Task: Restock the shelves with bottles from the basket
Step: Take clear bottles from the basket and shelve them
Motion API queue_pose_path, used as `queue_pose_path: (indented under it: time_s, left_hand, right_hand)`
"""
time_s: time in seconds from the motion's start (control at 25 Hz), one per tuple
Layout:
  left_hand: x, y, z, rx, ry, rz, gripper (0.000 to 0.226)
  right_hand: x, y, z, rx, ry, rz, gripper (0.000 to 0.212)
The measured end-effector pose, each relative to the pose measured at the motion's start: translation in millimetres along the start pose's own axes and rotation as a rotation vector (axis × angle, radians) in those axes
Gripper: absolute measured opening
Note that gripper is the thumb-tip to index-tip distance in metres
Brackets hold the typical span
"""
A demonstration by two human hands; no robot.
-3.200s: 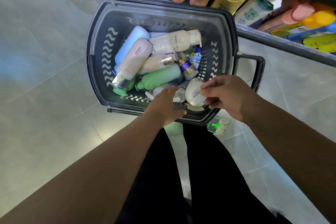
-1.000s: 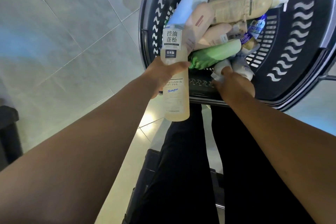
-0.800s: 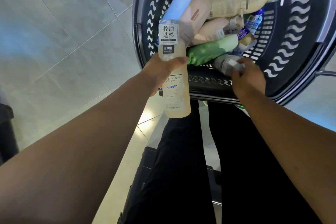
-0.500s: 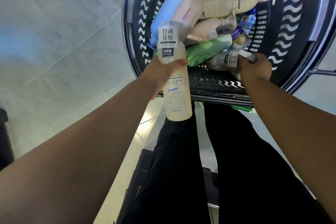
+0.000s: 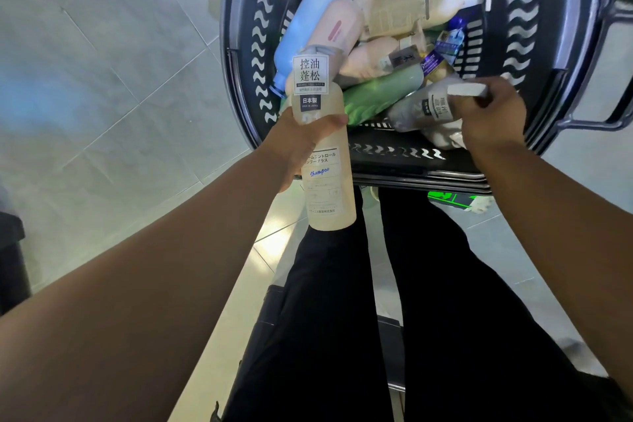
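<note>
Head view: left hand clamped around shampoo bottle, held before basket; right hand pinching clear bottle by cap. Many bottles left inside; shelves out of view, restocking seemingly barely begun.

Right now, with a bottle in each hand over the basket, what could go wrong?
1. The right hand grips the clear bottle at its white top end only. Its body lies against the pile, so lifting may drag the green bottle along.
2. The left hand holds the shampoo bottle above its middle, with the lower part outside the basket. A slip would likely drop it on the floor.
</note>
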State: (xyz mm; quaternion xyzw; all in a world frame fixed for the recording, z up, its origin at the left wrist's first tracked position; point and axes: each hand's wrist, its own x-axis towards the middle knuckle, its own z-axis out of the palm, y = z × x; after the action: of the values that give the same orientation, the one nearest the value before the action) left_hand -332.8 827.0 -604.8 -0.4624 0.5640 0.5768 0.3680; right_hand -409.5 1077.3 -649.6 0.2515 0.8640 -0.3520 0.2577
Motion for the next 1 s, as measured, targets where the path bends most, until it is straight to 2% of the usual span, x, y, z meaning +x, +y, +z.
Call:
queue_pose_path:
  time_s: [0.16, 0.24, 0.36, 0.48, 0.64, 0.84, 0.92, 1.0]
  left_hand:
    - [-23, 23, -2, 0.009, -0.039, 0.065, 0.05]
    - [-43, 41, -4, 0.01, -0.06, 0.123, 0.035]
    - [-79, 70, -6, -0.015, -0.061, 0.198, 0.021]
    - [-126, 104, -10, -0.077, -0.083, 0.253, 0.018]
    - [-196, 152, -23, -0.151, -0.083, 0.329, 0.031]
    - [-275, 210, -38, -0.222, -0.068, 0.501, 0.059]
    - [-303, 235, -41, -0.232, -0.061, 0.576, 0.053]
    - [-332, 258, -43, -0.213, -0.069, 0.659, 0.032]
  right_hand:
    - [-21, -38, -50, 0.053, -0.128, -0.166, 0.029]
    - [-35, -68, -73, 0.113, -0.143, -0.255, 0.026]
    - [-55, -113, -105, 0.4, -0.169, -0.299, 0.018]
    - [-84, -169, -144, 0.548, -0.064, -0.302, 0.012]
    - [-126, -237, -202, 0.726, 0.027, -0.306, 0.009]
    - [-183, -303, -258, 0.794, 0.126, -0.327, 0.048]
    - [-208, -323, -276, 0.799, 0.133, -0.331, 0.041]
    - [-233, -340, -295, 0.792, 0.164, -0.35, 0.021]
